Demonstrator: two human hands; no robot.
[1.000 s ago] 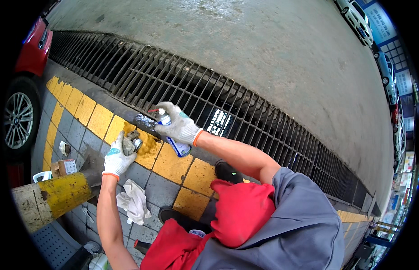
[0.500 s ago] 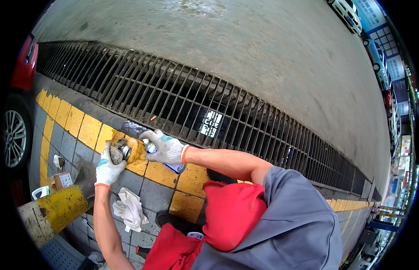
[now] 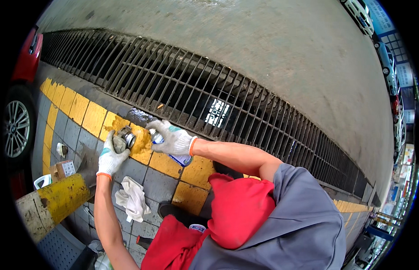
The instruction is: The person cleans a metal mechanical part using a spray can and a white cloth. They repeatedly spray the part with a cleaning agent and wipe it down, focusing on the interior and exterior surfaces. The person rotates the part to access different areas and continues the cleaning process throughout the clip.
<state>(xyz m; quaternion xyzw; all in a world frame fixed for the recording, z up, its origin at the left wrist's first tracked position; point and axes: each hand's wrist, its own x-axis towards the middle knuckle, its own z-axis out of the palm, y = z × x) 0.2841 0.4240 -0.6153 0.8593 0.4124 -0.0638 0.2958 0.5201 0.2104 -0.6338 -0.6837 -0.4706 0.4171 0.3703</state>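
My left hand (image 3: 112,158), in a white knit work glove with an orange cuff, is closed around a round, greyish metal part that looks like a throttle body (image 3: 127,136). It is held low over the yellow paving. My right hand (image 3: 177,141), gloved alike, grips a spray can (image 3: 157,136) with a white top and blue-and-white body. The can's top points left toward the metal part, with a small gap between them. Most of the can is hidden by my fingers. Below and around the part, the yellow tiles (image 3: 142,148) look wet and stained.
A crumpled white rag (image 3: 132,198) lies on grey tiles near my left forearm. A yellow post (image 3: 63,201), a small cardboard box (image 3: 63,169) and a red car's wheel (image 3: 17,129) are at left. Beyond my hands runs a metal drain grate (image 3: 187,92).
The whole view has shifted slightly, so the scene sits higher and a little to the right. Both hands keep their holds, the spray can still directed at the metal part.
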